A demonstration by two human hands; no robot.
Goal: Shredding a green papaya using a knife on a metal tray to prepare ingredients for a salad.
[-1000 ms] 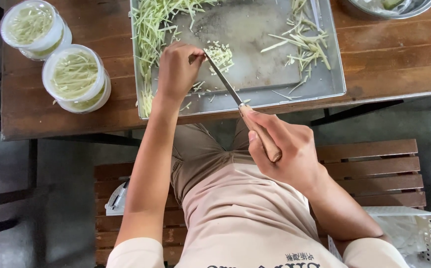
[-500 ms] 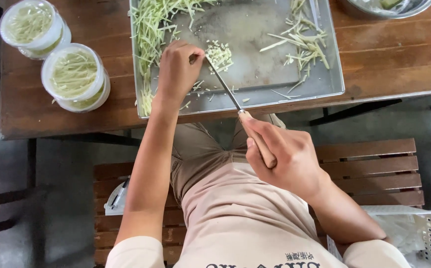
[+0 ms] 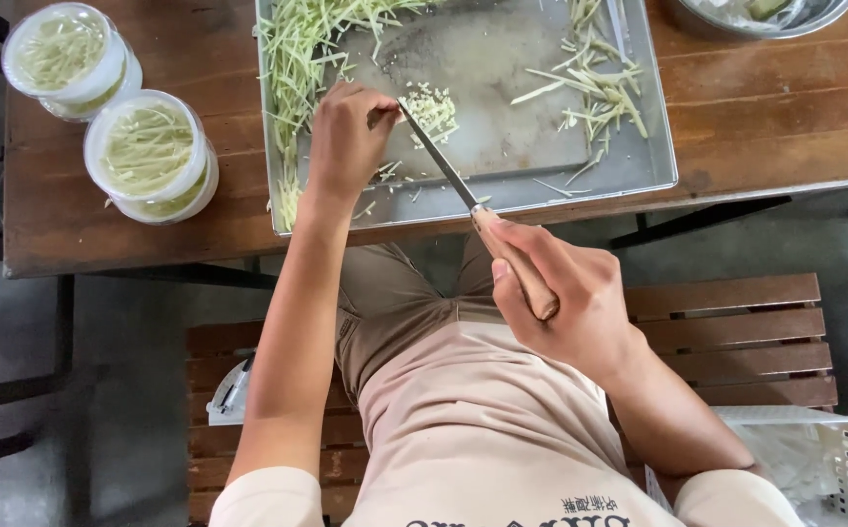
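My right hand (image 3: 565,293) grips the wooden handle of a knife (image 3: 453,181); its blade slants up to the left over the near rim of a metal tray (image 3: 639,171). My left hand (image 3: 346,141) rests with curled fingers inside the tray, fingertips at the blade's tip, next to a small heap of finely chopped pale green bits (image 3: 432,105). A grey cutting board (image 3: 487,83) lies in the tray. Long green vegetable shreds (image 3: 297,59) pile along the tray's left side, and a looser bunch of strips (image 3: 595,88) lies at the right.
Two round plastic tubs with lids (image 3: 151,154) (image 3: 63,59), filled with green shreds, stand on the wooden table (image 3: 756,107) at left. A metal bowl (image 3: 766,15) sits at the top right. I sit on a wooden slatted bench (image 3: 736,332); a white plastic basket (image 3: 844,459) is at lower right.
The knife blade has shifted slightly left and up toward the chopped heap, and my left hand has stayed curled beside it. The tubs and tray have not moved.
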